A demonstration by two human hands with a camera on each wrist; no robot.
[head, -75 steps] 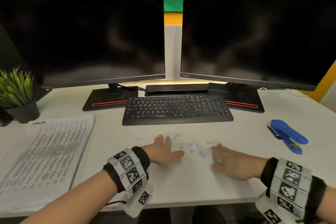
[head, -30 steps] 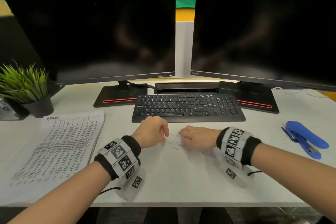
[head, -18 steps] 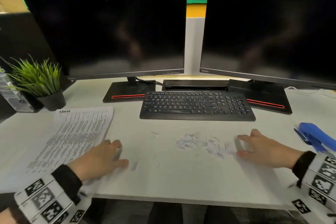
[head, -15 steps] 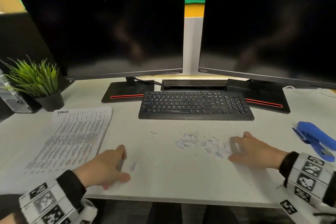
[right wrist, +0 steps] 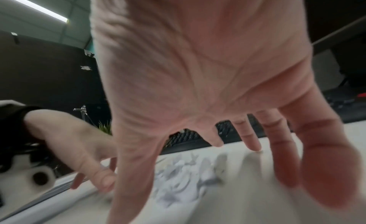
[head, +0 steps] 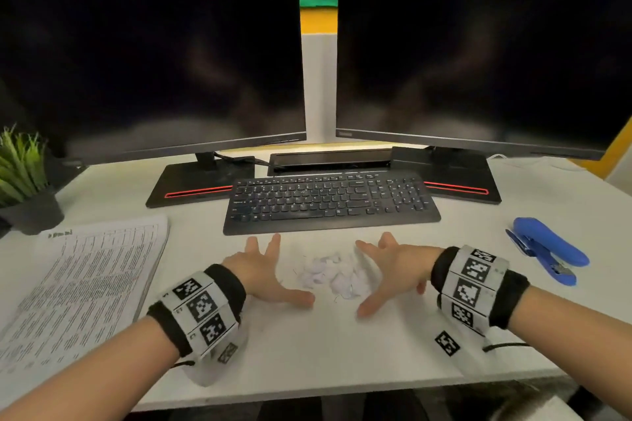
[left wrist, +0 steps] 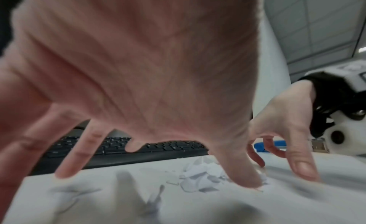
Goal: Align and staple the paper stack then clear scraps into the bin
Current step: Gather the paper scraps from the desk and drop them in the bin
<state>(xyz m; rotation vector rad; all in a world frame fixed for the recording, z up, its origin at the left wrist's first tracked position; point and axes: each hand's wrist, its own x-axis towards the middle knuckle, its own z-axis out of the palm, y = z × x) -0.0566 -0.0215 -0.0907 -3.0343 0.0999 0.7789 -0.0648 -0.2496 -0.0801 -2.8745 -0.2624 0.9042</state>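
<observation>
The step in hand looks like herding the scraps into one heap so they can be lifted to the bin, which no view shows. The scraps lie on the white desk just in front of the keyboard, with the left hand at their 9 o'clock and the right hand at their 3 o'clock. Both hands are spread wide and hold nothing, fingers splayed and fingertips down on or very near the desk, thumbs toward the person. To do it well, I would keep the little-finger edges and fingertips pressed flat to the surface while drawing the hands together, so thin bits cannot slip beneath; a few stray specks at the heap's 7 o'clock need a wider sweep to be caught. The move should be slow, since light paper scatters with a quick push. Once the heap is tight, cupping it between both palms should lift it cleanly. The paper stack lies well apart at 9 o'clock; whether it is stapled cannot be told. The stapler sits at 3 o'clock, untouched.
</observation>
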